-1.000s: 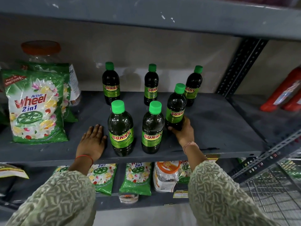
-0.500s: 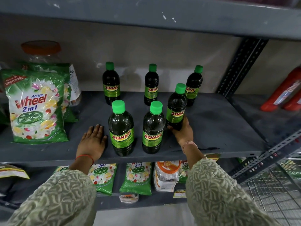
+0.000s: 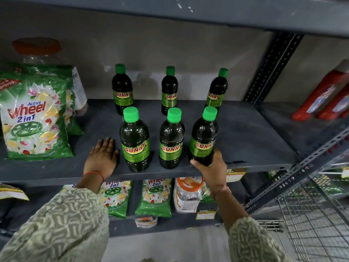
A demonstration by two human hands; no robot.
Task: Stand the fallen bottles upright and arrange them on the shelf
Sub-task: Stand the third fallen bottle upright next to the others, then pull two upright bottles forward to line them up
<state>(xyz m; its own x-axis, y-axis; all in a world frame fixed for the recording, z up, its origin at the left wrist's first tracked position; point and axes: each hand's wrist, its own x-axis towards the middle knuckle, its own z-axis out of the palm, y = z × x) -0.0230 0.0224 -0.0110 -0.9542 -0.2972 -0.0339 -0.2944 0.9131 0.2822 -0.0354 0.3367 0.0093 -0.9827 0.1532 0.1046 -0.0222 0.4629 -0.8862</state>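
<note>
Several dark Sunny bottles with green caps stand upright on the grey shelf (image 3: 245, 140) in two rows. The back row has a left bottle (image 3: 122, 89), a middle bottle (image 3: 169, 90) and a right bottle (image 3: 217, 91). In the front row stand a left bottle (image 3: 135, 140) and a middle bottle (image 3: 171, 138). My right hand (image 3: 212, 167) grips the base of the front right bottle (image 3: 204, 137), which stands at the shelf's front edge. My left hand (image 3: 102, 157) lies flat on the shelf, palm down, just left of the front left bottle.
Green Wheel detergent bags (image 3: 35, 118) lean at the shelf's left, with an orange-lidded jar (image 3: 37, 50) behind. Red bottles (image 3: 324, 95) lie on the neighbouring shelf to the right. More bags and a jar fill the lower shelf (image 3: 154, 197). A wire basket (image 3: 311, 224) sits at lower right.
My right hand has drawn the front right bottle forward and to the right, into line with the two front bottles. My left hand has stayed flat on the shelf.
</note>
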